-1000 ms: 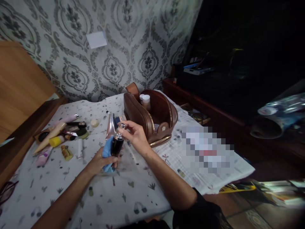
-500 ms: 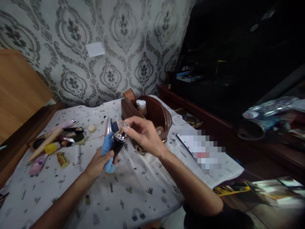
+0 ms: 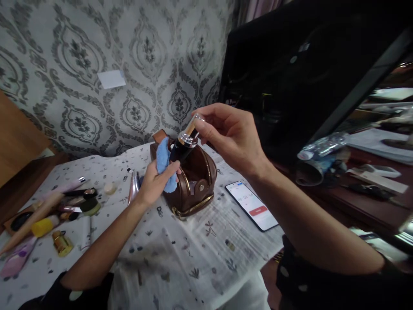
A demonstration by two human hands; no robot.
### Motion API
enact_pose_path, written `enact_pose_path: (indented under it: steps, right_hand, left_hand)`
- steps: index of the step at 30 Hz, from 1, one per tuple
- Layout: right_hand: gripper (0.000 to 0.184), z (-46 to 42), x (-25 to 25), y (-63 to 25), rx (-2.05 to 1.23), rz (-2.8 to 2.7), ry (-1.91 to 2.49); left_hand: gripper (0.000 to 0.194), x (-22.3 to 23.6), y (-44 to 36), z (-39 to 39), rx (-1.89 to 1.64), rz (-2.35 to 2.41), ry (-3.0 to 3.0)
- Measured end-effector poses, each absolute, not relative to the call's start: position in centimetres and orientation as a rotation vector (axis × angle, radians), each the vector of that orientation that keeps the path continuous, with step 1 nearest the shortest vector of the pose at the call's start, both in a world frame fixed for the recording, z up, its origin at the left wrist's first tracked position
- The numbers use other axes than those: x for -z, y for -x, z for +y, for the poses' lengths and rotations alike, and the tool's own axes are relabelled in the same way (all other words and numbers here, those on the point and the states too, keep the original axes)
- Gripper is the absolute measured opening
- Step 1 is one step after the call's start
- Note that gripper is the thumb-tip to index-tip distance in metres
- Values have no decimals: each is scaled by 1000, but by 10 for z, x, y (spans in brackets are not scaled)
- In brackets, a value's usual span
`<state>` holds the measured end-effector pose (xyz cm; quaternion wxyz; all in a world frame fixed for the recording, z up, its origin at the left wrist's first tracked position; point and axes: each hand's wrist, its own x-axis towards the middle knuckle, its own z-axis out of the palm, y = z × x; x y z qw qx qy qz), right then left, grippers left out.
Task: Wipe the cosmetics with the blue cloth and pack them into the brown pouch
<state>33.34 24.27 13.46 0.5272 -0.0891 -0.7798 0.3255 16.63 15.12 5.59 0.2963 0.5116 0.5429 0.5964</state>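
Bottle (image 3: 180, 151): moved since earlier frame, now hiding part of bag's (image 3: 190, 199) opening.
Left hand (image 3: 155, 183): grip clamped on bottle and blue cloth (image 3: 163, 161).
Right hand (image 3: 237, 137): grip pinching bottle's top, some fingertips hidden.

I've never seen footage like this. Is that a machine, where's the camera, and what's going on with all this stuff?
No machine here: these are a person's bare hands, seen from a camera worn on the head, looking forward and down. The left hand holds a dark bottle together with a blue cloth. The right hand's fingertips pinch the bottle's shiny top. On the printed tablecloth are an open brown bag, a phone to the right, and assorted small items to the left, including a gold bottle.
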Motion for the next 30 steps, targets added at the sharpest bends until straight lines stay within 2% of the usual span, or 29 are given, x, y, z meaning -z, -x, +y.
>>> enact_pose_path:
  steps: [4,11,18,22,30]
  right_hand:
    - [30,246,-136,-335,-828,-1833,219]
    - [33,252,-127,-328,-829,-1839,249]
    - [37,263,-116,-327,-581,-1914,383]
    - [30,271,-109,-326,-388,-2013,503]
    - [18,289,-100,-302,-105,-2376,819]
  left_hand:
    - [45,-62,-162,160,-1572,1568,-1461]
    - [49,-49,-152,168,-1463,1694,-1607]
    - [43,-37,-148,149,-1449,1875,-1905]
    - [33,-27,-144,136,-1405,1895,-2013]
    - [34,-16,-137,131,-1417,1857,-1968]
